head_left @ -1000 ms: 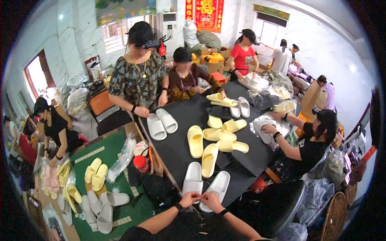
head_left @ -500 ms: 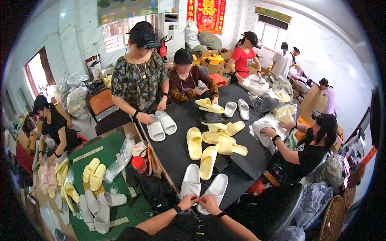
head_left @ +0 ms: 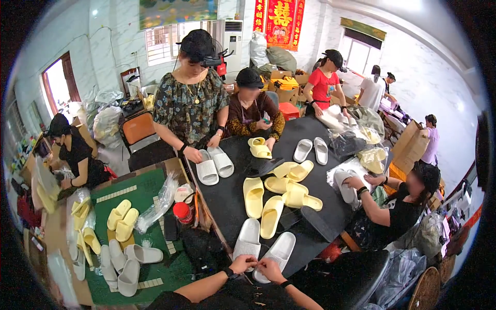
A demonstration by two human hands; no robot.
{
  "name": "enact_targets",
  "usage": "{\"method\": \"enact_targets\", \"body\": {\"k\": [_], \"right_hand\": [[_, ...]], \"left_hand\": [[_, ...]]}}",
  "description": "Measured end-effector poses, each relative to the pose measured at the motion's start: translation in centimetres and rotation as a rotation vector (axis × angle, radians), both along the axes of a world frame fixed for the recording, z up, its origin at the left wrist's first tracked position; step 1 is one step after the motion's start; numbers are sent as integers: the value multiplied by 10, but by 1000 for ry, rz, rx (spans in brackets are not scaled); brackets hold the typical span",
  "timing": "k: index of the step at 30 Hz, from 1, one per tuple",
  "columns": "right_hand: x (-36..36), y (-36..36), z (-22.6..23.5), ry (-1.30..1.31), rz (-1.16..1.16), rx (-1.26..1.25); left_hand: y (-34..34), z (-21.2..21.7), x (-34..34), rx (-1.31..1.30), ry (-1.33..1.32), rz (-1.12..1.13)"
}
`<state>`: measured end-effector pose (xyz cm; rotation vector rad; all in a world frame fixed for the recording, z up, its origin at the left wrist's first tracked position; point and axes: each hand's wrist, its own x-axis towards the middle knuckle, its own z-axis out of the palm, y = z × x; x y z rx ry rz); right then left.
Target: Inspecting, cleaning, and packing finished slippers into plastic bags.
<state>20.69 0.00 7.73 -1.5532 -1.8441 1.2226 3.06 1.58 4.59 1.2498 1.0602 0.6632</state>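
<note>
A pair of white slides lies at the near edge of the black table (head_left: 227, 194), a left one (head_left: 248, 235) and a right one (head_left: 283, 248). My left hand (head_left: 243, 264) is closed in a pinch at the heel of the left slide. Beside it, my right hand (head_left: 269, 269) pinches at the heel of the right slide. The fingertips of both hands almost meet in the gap between the two heels. Whatever they hold there is too small to make out. Just beyond lie several yellow slides (head_left: 271, 216) and a black slide (head_left: 316, 224).
A green mat (head_left: 111, 181) on the left bears yellow slides (head_left: 126, 225), white slides (head_left: 128, 277) and clear bags (head_left: 157, 206). A red-lidded jar (head_left: 182, 212) stands beside it. Co-workers handle slides around the table. A black chair (head_left: 346, 279) is at my right.
The whole view has shifted slightly, while my hands keep their pinch at the heels. Across the table, a seated person has gathered the yellow slides together. A person at far left has moved a bagged pair.
</note>
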Motion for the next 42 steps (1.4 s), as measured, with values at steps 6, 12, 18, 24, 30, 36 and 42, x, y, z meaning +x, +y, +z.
{"method": "enact_targets", "body": {"k": [6,12,18,24,30,36,42], "right_hand": [[0,2,0,-4,27,84],[5,3,-13,17,23,96],[6,3,-20,36,-5,61],[1,2,-13,-49,28,132],[4,5,-5,-1,32,192],[3,-4,-19,-32,10,145],[3,-4,-10,59,18,12]], "left_hand": [[2,-10,-3,-48,-53,17],[2,-10,0,-80,-100,37],[1,-12,-1,-32,-86,39],[7,-34,-2,-13,-67,15],[4,-20,-1,-85,-77,59],[-5,0,1,-76,-76,28],[-2,-16,2,-71,-87,70]]}}
